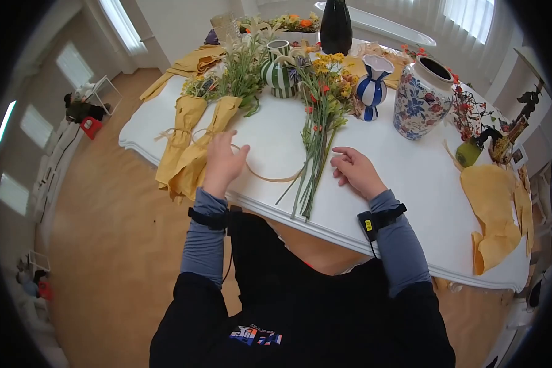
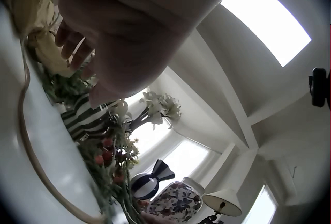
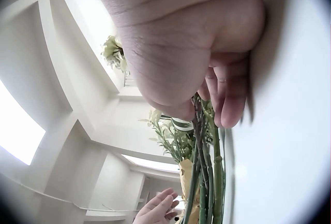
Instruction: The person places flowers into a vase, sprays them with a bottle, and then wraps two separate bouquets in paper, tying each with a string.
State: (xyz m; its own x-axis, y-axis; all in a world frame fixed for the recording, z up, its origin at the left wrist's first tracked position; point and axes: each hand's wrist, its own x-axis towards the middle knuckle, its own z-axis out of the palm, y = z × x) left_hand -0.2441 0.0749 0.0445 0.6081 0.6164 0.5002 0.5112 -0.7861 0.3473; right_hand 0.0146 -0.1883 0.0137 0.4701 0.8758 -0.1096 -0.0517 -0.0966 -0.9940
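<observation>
A green-and-white striped vase [image 1: 278, 69], a blue-and-white striped vase [image 1: 372, 88], a blue floral vase [image 1: 420, 99], mustard-yellow wrapping paper [image 1: 192, 150].

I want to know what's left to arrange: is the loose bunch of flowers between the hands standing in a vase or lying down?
Lying down. The loose bunch of flowers lies flat on the white table, stems toward the person, outside every vase.

Your loose bunch of flowers [image 1: 318, 129] lies flat at the frame's centre, yellow and orange blooms toward the top, long green stems fanning down over the table edge. Left of it, a thin tan cord [image 1: 260, 175] curves across the white top.
</observation>
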